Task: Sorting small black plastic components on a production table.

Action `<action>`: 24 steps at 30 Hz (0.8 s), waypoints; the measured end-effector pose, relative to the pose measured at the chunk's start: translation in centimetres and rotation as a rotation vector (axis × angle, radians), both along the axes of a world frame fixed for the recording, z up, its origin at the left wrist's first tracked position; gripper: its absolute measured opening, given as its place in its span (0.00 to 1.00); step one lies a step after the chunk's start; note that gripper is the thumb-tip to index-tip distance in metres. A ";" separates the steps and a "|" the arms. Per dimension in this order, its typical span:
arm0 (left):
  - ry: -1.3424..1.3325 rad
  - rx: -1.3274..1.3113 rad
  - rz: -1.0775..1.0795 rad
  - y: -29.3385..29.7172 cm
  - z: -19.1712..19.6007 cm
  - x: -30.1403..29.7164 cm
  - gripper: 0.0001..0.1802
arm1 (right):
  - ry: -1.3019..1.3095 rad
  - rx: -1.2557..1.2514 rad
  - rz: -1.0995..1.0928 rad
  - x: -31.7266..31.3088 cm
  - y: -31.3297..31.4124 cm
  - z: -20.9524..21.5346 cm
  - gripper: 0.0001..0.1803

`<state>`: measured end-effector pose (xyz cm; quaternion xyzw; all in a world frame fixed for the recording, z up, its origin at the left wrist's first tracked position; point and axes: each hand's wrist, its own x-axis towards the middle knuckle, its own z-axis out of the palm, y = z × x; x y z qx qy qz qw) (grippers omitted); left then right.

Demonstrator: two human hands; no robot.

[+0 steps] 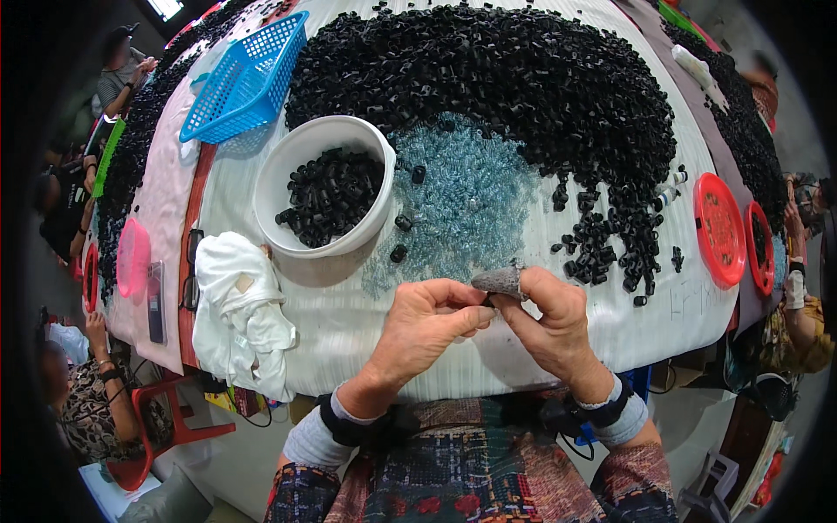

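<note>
left hand [418,324]: grip pinching small black piece [489,301]; right hand [555,314]: grip pinching same piece; clear pieces [475,192] beyond

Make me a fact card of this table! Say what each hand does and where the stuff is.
Left hand: fingertips near the right hand's; grip unclear
Right hand: grey cover on one finger, small dark piece at its fingertips
White bowl: holds many black pieces
Beyond hands: clear bluish pieces
Farther back: big black heap
Past the bowl, to the left: blue basket
Left of the hands: white cloth
</note>
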<state>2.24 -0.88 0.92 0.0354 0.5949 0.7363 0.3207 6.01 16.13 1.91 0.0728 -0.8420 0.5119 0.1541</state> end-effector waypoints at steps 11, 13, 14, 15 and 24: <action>-0.028 -0.019 -0.019 0.2 -0.1 0.2 0.08 | 0.207 0.331 0.131 -0.1 0.5 0.2 0.12; -0.091 0.026 0.006 0.1 -0.5 0.3 0.11 | 0.121 0.205 0.071 0.1 0.3 -0.6 0.12; -0.087 0.027 0.007 0.2 -0.4 0.3 0.11 | 0.031 0.078 0.012 0.2 0.1 -0.9 0.13; -0.094 0.042 0.016 0.4 -0.5 0.3 0.11 | 0.031 0.078 0.014 0.2 0.1 -0.8 0.13; -0.107 0.025 0.019 0.5 -0.2 0.0 0.10 | 0.158 0.277 0.085 -0.2 0.5 0.1 0.12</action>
